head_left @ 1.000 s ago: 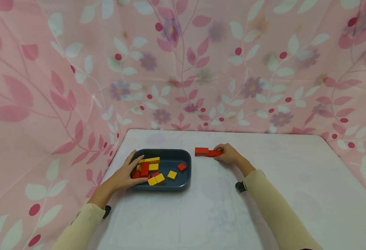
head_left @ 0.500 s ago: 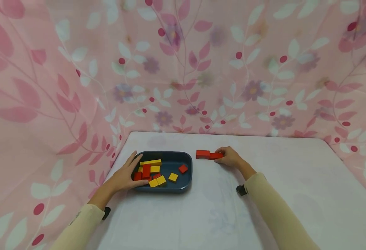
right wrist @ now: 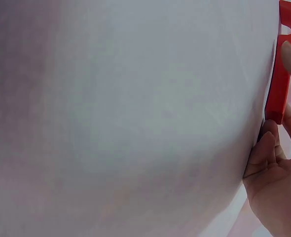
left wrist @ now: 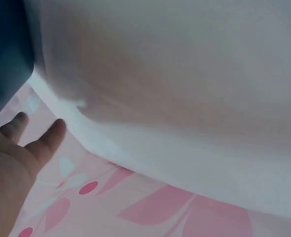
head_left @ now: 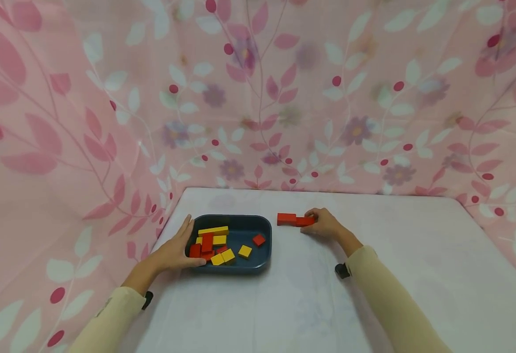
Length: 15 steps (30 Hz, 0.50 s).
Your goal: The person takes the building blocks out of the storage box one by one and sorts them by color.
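Note:
My left hand [head_left: 175,252] spans the left end of a dark blue tray [head_left: 245,230], fingers straight along the far left corner and thumb at the near rim. Red and yellow blocks lie inside the tray, mostly heaped on the left; a yellow block [head_left: 245,251] and a small red block [head_left: 259,239] lie apart. Right of the tray, a red block [head_left: 286,219] stands on the table. End to end with it is a lower red block [head_left: 304,221], which my right hand [head_left: 326,224] pinches between thumb and fingers. In the right wrist view, thumb and fingers straddle this red block [right wrist: 277,96].
A white cloth covers the table [head_left: 284,304]. Pink floral curtains [head_left: 306,98] hang behind the table's far edge and along its left side. The left wrist view shows the tray's outer wall [left wrist: 7,59] and the table edge.
My left hand's fingers have slid from over the blocks out to the tray's left edge. The right hand stays at the red block with little movement. The head view has shifted slightly.

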Available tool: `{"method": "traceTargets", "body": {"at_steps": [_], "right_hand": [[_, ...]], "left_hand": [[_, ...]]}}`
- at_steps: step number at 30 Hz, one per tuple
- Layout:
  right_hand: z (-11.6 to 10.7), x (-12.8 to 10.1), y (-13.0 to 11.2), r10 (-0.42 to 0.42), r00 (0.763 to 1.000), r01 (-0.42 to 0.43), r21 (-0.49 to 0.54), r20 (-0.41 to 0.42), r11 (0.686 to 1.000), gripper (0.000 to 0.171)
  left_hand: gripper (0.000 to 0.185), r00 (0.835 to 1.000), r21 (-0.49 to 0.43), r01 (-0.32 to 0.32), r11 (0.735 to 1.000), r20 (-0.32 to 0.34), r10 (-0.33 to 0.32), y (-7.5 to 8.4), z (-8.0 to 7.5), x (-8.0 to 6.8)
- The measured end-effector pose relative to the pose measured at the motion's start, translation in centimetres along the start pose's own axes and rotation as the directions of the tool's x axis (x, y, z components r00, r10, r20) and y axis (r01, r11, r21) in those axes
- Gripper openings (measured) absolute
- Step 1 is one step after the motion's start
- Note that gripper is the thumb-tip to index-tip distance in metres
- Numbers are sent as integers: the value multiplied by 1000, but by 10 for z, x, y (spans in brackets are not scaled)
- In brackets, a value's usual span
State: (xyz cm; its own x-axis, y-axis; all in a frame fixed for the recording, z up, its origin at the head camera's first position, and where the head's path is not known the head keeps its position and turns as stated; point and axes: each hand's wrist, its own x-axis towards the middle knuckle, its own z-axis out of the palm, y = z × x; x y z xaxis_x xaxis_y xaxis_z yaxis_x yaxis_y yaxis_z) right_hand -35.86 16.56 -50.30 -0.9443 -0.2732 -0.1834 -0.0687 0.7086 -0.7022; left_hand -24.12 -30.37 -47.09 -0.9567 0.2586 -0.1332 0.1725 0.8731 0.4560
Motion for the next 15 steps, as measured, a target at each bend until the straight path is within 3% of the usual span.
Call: {"method": "traceTargets", "body": {"at_steps": [7, 11, 15], "right_hand": [[-11, -6, -1, -31, 1000, 31, -53, 5, 998, 81], [-21, -17, -10, -106, 993, 98, -123, -59, 988, 94], [-30, -26, -19, -211, 970, 175, -249, -124, 953, 100]], "left_hand": [[129, 999, -38, -32, 999, 34, 34, 4, -3, 2], [129, 999, -23, -30, 999, 37, 31, 3, 0, 2], [128, 999, 2, -13, 1000, 37, 13, 2, -1, 1]]}}
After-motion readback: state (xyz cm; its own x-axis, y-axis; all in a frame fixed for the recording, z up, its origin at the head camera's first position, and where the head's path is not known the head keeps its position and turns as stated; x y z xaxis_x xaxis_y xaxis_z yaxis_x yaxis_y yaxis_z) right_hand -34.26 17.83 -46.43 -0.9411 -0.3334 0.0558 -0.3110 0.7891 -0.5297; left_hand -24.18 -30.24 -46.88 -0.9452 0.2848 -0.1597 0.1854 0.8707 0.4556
